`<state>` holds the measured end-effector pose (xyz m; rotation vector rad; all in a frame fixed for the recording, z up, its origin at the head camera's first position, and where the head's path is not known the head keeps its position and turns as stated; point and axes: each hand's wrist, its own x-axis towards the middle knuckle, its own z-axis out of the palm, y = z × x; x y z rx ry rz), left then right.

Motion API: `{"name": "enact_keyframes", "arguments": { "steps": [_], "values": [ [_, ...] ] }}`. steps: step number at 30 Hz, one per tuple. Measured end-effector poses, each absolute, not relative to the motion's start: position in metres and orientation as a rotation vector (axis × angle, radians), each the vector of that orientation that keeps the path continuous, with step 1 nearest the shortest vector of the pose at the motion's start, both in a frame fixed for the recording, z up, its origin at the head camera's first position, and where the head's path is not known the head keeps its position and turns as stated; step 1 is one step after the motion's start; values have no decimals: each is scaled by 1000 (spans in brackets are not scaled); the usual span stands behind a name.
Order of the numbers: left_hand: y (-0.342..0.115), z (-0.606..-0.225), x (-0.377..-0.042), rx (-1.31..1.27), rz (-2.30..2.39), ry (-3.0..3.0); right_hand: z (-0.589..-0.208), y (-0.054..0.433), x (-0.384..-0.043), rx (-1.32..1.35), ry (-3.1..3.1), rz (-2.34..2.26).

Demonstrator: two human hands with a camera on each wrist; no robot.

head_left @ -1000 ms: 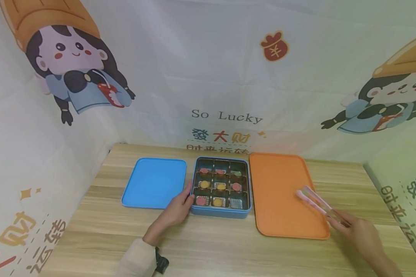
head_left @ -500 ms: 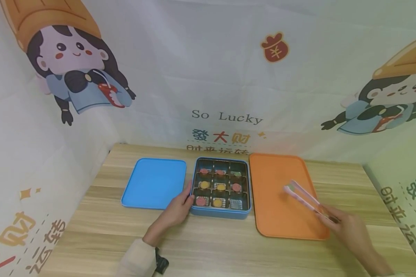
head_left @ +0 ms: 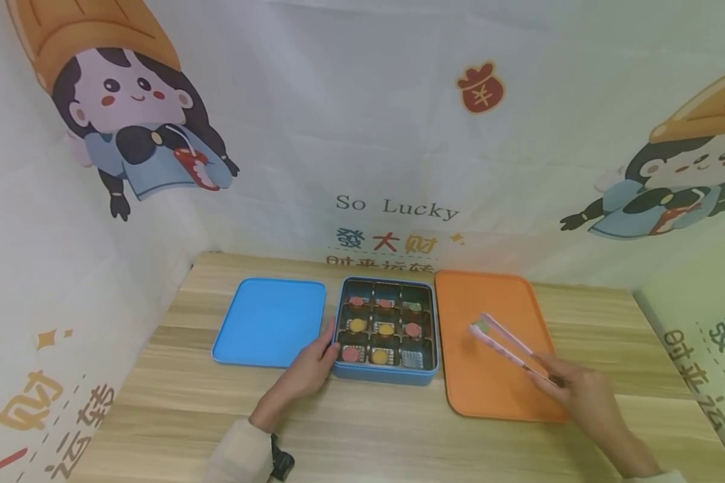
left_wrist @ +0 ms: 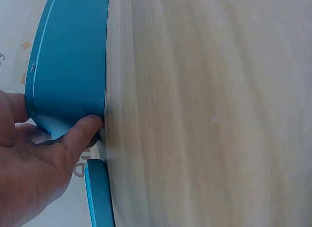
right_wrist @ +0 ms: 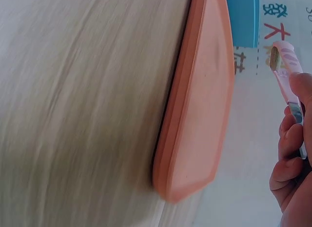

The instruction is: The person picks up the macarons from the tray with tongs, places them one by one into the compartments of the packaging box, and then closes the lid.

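A blue box (head_left: 387, 378) with a black divided insert stands in the middle of the table. Small round cookies (head_left: 357, 325), pink, yellow and green, lie in its compartments; the near right compartment (head_left: 413, 355) holds none. My left hand (head_left: 307, 367) holds the box by its left side, thumb and fingers about the corner in the left wrist view. In my right hand (head_left: 583, 396) are pale pink tongs (head_left: 507, 345), gripped near their rear end. Their tips pinch a small green cookie (head_left: 482, 327) above the orange tray (head_left: 489, 389).
Left of the box lies a flat blue lid (head_left: 270, 322). The orange tray is right beside the box on the other side. A white printed cloth (head_left: 393, 134) hangs behind the wooden table (head_left: 350, 436).
My right hand has moved left over the orange tray, carrying the tongs and green cookie closer to the box. The left hand has stayed at the box's side.
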<state>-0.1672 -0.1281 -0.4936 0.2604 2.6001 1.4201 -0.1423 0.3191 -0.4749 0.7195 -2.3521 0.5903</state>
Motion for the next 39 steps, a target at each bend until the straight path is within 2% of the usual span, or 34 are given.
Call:
{"name": "enact_keyframes", "arguments": {
  "steps": [17, 39],
  "values": [
    [-128, -495, -167, 268, 1423, 2602, -479, 281, -142, 881, -2246, 665],
    [-129, -496, -167, 280, 1419, 2610, -483, 251, -139, 955, -2288, 653]
  ]
}}
